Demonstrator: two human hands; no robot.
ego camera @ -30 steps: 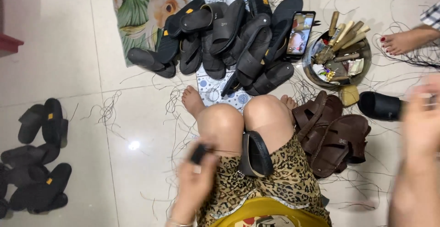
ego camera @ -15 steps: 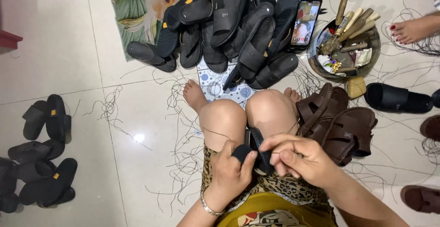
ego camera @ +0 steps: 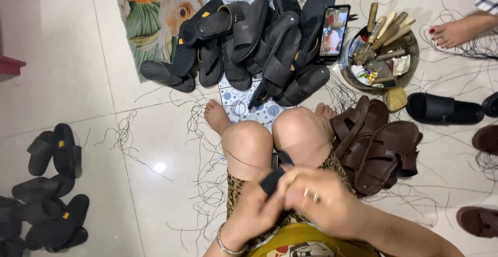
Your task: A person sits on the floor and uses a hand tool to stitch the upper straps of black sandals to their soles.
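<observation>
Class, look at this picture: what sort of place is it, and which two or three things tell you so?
Probably a home workshop for finishing sandals, on a tiled floor. A heap of black sandals, a bowl of tools and loose threads show it. Both hands work on a black sandal piece.

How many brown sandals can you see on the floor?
About 5. Roughly three lie stacked in the brown sandal pile beside the person's right knee, one brown sandal is cut off at the right edge, and another brown sandal lies at bottom right. The pile may hide more.
</observation>
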